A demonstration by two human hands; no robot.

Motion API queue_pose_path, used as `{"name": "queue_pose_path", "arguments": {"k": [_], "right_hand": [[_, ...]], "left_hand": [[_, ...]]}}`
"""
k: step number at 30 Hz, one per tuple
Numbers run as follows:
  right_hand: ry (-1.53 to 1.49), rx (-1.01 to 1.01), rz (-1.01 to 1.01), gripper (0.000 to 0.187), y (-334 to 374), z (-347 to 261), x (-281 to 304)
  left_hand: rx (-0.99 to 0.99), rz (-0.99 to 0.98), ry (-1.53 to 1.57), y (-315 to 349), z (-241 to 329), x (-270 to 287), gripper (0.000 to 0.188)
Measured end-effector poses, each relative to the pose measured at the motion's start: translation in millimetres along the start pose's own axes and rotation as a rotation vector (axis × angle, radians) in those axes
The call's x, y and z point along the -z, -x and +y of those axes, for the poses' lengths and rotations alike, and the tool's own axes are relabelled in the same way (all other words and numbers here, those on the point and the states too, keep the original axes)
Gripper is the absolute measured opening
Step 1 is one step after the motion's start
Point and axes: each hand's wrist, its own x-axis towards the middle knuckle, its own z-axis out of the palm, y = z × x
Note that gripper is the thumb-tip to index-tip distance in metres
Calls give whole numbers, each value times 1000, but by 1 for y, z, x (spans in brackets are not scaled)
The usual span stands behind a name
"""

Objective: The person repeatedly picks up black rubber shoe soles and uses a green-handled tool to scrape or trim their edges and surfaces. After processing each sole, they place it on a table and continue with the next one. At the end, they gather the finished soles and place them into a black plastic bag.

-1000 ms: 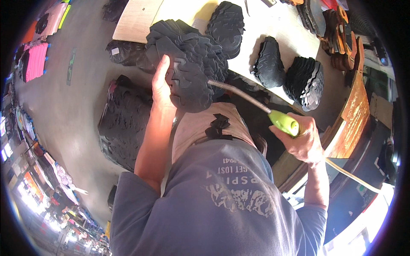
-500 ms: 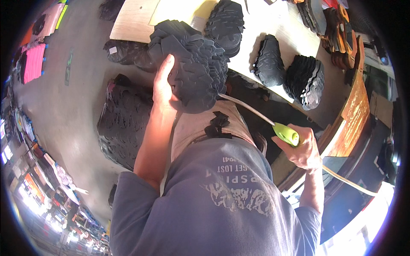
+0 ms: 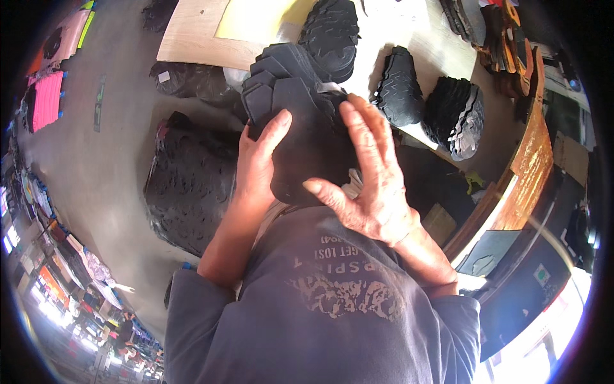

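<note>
A fanned stack of black rubber shoe soles (image 3: 300,121) is held in front of my chest. My left hand (image 3: 259,169) grips the stack from its left side, thumb up on the top sole. My right hand (image 3: 368,185) lies flat on the stack from the right, fingers spread over the top sole. The green-handled tool seen earlier is out of sight.
A pale worktable (image 3: 192,45) carries more piles of black treaded soles (image 3: 332,29), (image 3: 400,89), (image 3: 457,115). A large black plastic sack (image 3: 188,185) stands on the grey floor at left. A wooden bench edge (image 3: 527,173) runs down the right.
My right hand has let go of the green-handled tool with its long thin tip and come up onto the stack of soles. The left hand kept hold of the stack.
</note>
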Motion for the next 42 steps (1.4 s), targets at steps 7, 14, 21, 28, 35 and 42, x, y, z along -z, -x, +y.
{"name": "queue_pose_path", "arguments": {"k": [7, 14, 21, 28, 35, 42], "right_hand": [[-182, -250, -122, 115, -2, 17, -5], [-1076, -561, 50, 90, -1, 43, -18], [-1358, -682, -85, 82, 23, 59, -40], [-798, -400, -72, 96, 36, 67, -47], [-106, -53, 19, 110, 39, 60, -22], [-577, -218, -88, 102, 41, 25, 30]], "left_hand": [[-19, -60, 14, 20, 5, -14, 40], [-28, -347, -103, 14, 13, -2, 60], [-467, -111, -353, -10, -27, -14, 57], [386, -281, 166, -14, -38, 5, 57], [442, -362, 311, -4, -41, 18, 56], [193, -598, 130, -11, -38, 8, 63]]}}
